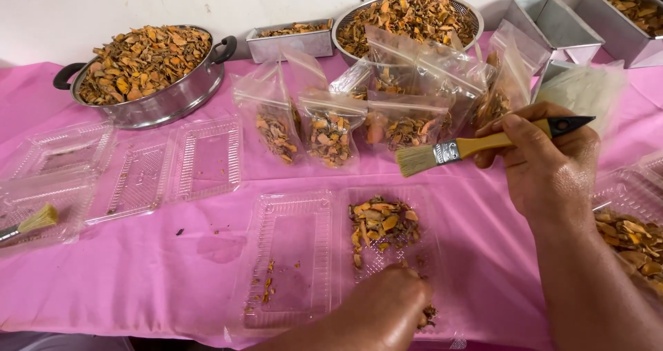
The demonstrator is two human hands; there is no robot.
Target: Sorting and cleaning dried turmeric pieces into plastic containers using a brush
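My right hand [545,157] grips a small paintbrush [456,149] with a yellow handle, its pale bristles pointing left above the pink tablecloth. My left hand [390,306] is closed over dried orange-brown slices at the near edge of an open clear plastic clamshell box [290,261]. A small heap of the same dried slices [382,223] lies in the right half of that box, a few crumbs in the left half.
Several clear bags [331,133] partly filled with slices stand behind the box. A steel pot [166,99], a round strainer [407,16] and metal tins [552,26] hold more slices. Empty clamshells [173,164] lie at left, with a second brush [31,223].
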